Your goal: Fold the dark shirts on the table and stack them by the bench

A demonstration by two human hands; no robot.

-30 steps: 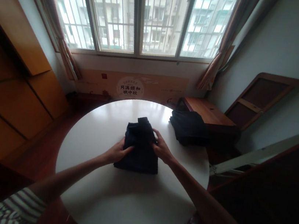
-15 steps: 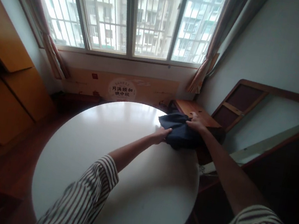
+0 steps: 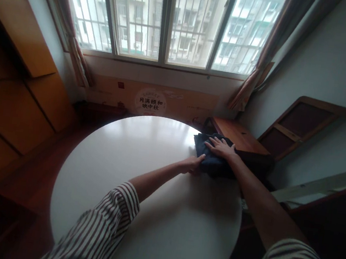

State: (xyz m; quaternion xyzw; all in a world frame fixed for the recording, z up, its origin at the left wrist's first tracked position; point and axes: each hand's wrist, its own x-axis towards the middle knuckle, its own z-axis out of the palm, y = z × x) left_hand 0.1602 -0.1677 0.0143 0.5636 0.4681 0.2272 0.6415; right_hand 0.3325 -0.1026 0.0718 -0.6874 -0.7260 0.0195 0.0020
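Note:
A dark navy piece of folded cloth, perhaps a garment, lies at the far right edge of the round white table. My left hand grips its near left edge, thumb on top and the other fingers partly hidden. Flat on the upper side of the cloth rests my right hand, its fingers spread. Which kind of garment it is, I cannot tell.
Just beyond the table's right edge stands a low wooden cabinet. A wooden frame with dark panels leans by the right wall. Orange-brown cupboards line the left, and a barred window is ahead.
My right hand has gone from pinching the cloth's far side to lying flat on it. The cloth looks flatter and more compact. My left hand keeps its hold; the view has shifted slightly left.

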